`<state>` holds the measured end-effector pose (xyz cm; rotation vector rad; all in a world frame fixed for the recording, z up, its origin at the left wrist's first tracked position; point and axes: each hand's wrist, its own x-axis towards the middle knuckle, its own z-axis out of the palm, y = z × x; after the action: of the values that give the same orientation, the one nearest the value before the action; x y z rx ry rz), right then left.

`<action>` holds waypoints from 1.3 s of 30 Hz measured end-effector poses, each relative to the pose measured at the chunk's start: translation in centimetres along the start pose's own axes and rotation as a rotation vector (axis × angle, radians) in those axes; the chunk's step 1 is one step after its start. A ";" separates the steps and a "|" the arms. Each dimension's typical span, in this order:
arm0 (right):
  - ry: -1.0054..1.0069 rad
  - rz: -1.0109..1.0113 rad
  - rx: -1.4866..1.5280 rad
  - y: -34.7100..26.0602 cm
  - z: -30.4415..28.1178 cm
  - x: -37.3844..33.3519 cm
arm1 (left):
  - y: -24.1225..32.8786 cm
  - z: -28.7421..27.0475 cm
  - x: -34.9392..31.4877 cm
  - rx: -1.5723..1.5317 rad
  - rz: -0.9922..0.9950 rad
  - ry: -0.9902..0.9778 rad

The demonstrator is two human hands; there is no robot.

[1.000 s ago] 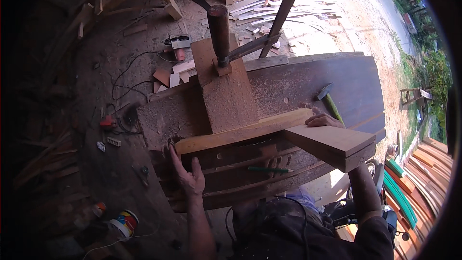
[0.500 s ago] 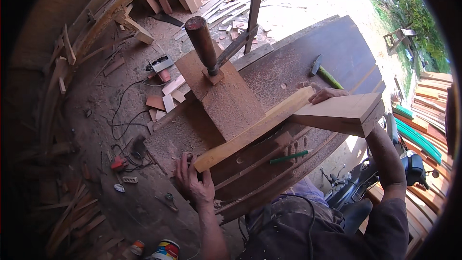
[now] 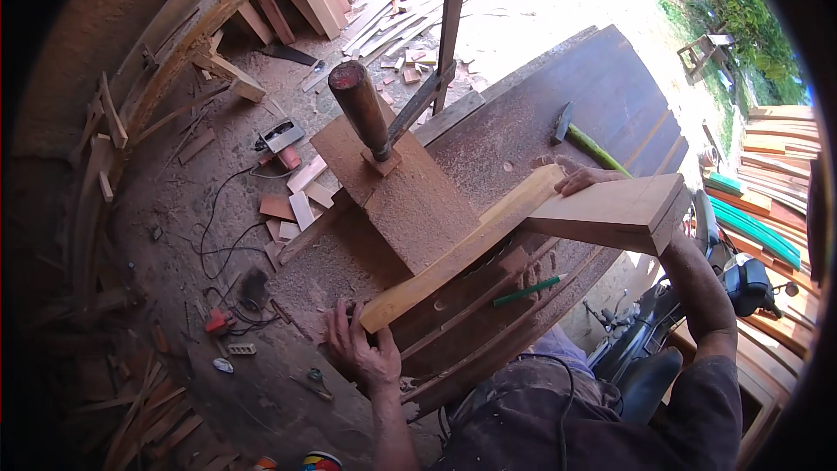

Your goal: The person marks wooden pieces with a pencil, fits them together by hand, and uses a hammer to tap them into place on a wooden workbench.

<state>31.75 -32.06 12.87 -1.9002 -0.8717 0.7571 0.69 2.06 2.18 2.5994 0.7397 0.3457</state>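
Observation:
A long yellowish wooden strip (image 3: 462, 249) lies slantwise over the workbench (image 3: 602, 96), along the edge of a dusty wooden block (image 3: 418, 209). My left hand (image 3: 362, 349) grips its near-left end, thumb on one side and fingers on the other. At the strip's far right end, the fingers of my right hand (image 3: 588, 179) curl over the edge of a thick pale board (image 3: 602, 214), which meets the strip at an angle. That board hides my right palm and thumb. A clamp with a round wooden handle (image 3: 359, 105) stands on the block.
A hammer (image 3: 588, 139) with a green handle lies beyond my right hand. A green pencil (image 3: 527, 290) rests on the bench's near side. Offcuts (image 3: 296, 205), cords and a power tool (image 3: 281, 137) litter the floor at left. A motorbike (image 3: 645, 375) stands at right.
The whole view has shifted slightly. Both hands keep their places on the strip and the board, with no clear movement of the wood against the bench.

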 end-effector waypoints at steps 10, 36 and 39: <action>-0.091 -0.059 -0.042 1.6 -0.8 -0.1 | 0.0 0.0 0.1 0.010 0.014 0.016; -0.116 -0.082 -0.016 3.6 -0.9 0.2 | 0.3 -0.5 0.3 0.023 0.007 -0.021; -0.100 -0.134 -0.036 3.7 -0.8 0.0 | -0.2 0.0 0.2 -0.006 0.023 0.005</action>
<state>33.40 -33.75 9.85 -1.8269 -1.0702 0.7638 0.76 2.26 2.10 2.6044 0.7099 0.3616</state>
